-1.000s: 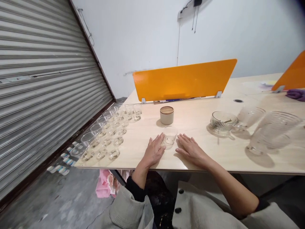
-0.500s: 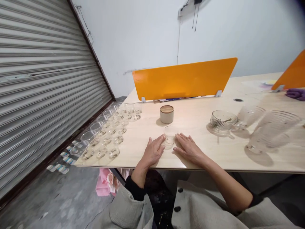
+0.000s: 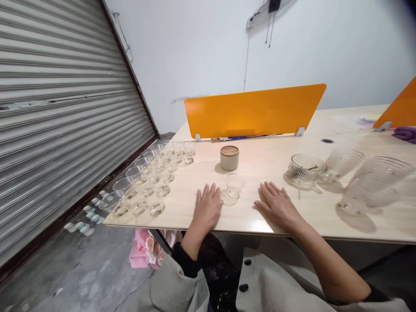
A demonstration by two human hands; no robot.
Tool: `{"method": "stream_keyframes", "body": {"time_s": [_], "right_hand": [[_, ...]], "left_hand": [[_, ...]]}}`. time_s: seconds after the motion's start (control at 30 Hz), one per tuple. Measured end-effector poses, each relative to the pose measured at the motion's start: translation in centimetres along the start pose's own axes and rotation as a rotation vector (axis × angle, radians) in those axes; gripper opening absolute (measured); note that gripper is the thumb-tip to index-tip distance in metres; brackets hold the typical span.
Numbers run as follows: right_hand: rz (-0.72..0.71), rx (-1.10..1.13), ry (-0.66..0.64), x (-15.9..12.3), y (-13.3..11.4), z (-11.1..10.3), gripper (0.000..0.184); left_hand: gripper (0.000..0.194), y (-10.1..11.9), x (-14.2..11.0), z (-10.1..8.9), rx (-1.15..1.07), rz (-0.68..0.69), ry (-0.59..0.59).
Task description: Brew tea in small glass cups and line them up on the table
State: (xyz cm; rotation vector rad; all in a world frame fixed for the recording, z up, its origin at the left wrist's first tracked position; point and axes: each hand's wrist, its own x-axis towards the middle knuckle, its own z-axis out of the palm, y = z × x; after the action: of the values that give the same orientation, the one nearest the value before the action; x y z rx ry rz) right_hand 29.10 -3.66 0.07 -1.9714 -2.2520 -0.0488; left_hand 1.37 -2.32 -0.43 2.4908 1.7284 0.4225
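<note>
A small clear glass cup [image 3: 234, 185] stands on the pale wooden table [image 3: 260, 160], between my two hands. My left hand [image 3: 208, 206] lies flat, palm down, just left of the cup and holds nothing. Palm down with fingers stretched out, my right hand [image 3: 278, 205] rests a short way to the cup's right, apart from it. Behind the cup stands a beige ceramic jar with a wooden lid [image 3: 229, 157].
Several small glass cups [image 3: 152, 182] stand in rows along the table's left edge. A ribbed glass bowl [image 3: 307, 168], a glass tumbler [image 3: 344, 161] and a large ribbed glass jug [image 3: 373, 184] are at the right. An orange divider [image 3: 255, 110] crosses the back. A roller shutter [image 3: 58, 108] is on the left.
Both hands have drawn away from the small cup. The right hand slid to the right and the left hand pulled slightly back. The cup stands free.
</note>
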Motion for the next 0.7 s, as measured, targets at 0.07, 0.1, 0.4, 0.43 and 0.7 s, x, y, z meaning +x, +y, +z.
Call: {"method": "stream_keyframes", "body": {"time_s": [0.07,0.1,0.4,0.43,0.7], "right_hand": [[0.009,-0.019,-0.032,-0.2,0.2,0.1,0.075],[0.008,-0.023,-0.039,-0.3,0.2,0.1,0.076],[-0.008,0.004,-0.001,-0.1,0.3,1.0,0.079],[-0.009,0.005,0.002,-0.1,0.3,1.0,0.078],[0.010,-0.042,-0.038,-0.4,-0.2,0.3,0.079]], "left_hand": [[0.054,0.1,-0.2,-0.1,0.028,0.003,-0.031],[0.055,0.1,-0.2,-0.1,0.033,0.007,-0.043],[0.058,0.1,-0.4,-0.3,0.034,0.011,-0.058],[0.059,0.2,-0.4,-0.3,0.034,0.009,-0.057],[0.059,0.4,-0.5,-0.3,0.017,-0.014,-0.055]]}}
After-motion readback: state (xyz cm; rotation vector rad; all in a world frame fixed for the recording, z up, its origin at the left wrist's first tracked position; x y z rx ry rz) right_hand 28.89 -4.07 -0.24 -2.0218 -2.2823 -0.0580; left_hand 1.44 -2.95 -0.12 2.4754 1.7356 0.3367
